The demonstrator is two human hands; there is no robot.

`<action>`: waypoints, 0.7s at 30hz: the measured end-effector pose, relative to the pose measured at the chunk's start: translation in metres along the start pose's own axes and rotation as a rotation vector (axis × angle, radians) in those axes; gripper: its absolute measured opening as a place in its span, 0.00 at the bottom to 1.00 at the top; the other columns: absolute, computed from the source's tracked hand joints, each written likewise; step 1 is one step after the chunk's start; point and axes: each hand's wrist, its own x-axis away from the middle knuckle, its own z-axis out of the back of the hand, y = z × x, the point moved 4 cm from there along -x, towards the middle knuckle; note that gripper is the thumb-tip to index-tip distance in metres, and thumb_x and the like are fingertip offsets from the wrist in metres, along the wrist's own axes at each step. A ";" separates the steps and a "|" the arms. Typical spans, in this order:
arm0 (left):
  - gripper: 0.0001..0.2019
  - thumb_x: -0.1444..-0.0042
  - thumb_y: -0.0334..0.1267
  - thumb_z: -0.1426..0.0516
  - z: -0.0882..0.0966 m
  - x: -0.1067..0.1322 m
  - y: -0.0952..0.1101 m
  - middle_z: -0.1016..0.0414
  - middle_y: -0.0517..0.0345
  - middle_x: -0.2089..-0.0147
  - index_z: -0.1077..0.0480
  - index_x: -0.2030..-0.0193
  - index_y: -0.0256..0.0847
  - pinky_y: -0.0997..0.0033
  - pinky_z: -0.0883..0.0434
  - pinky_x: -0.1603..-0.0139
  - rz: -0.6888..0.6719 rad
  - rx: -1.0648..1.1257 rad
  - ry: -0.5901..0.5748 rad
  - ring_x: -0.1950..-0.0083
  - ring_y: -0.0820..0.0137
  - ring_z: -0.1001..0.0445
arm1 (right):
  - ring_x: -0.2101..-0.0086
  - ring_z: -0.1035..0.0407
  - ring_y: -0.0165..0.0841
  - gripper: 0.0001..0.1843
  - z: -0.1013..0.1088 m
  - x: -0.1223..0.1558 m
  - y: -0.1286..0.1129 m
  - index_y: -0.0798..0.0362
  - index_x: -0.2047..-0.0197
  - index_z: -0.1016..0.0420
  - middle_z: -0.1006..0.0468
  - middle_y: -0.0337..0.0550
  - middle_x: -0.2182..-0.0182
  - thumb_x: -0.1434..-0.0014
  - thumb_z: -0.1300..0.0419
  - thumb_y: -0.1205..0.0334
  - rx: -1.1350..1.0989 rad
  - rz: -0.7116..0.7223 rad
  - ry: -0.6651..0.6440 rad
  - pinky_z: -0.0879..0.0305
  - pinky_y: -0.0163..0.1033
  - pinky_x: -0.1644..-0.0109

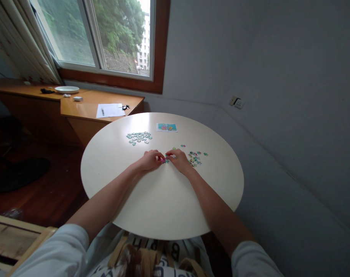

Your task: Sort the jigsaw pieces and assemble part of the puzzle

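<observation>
1. A round white table (163, 207) stood by a grey wall near a window (105, 34). A wooden side table (85, 109) behind it carried a plate (67, 89) and a paper sheet (109, 110).
2. The pink puzzle piece (164, 160), small with teal beside it, sat near the table's centre.
3. The left hand (149, 160) and right hand (179, 159) met there, fingers of each pinched on that piece.
4. A teal cluster (139, 137), a picture card (166, 127) and loose pieces (195, 158) lay beyond.

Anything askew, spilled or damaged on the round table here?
Nothing stands out. The left hand and right hand pinch pink pieces on the table; a left cluster and right cluster of loose pieces lie flat, a card beyond them.
</observation>
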 end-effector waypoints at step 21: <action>0.08 0.46 0.41 0.43 0.002 0.001 0.003 0.27 0.59 0.63 0.24 0.61 0.45 0.70 0.35 0.56 0.029 -0.007 -0.013 0.64 0.70 0.29 | 0.60 0.31 0.36 0.09 -0.004 -0.002 0.003 0.47 0.63 0.20 0.21 0.42 0.66 0.47 0.37 0.70 0.042 0.006 0.000 0.36 0.44 0.51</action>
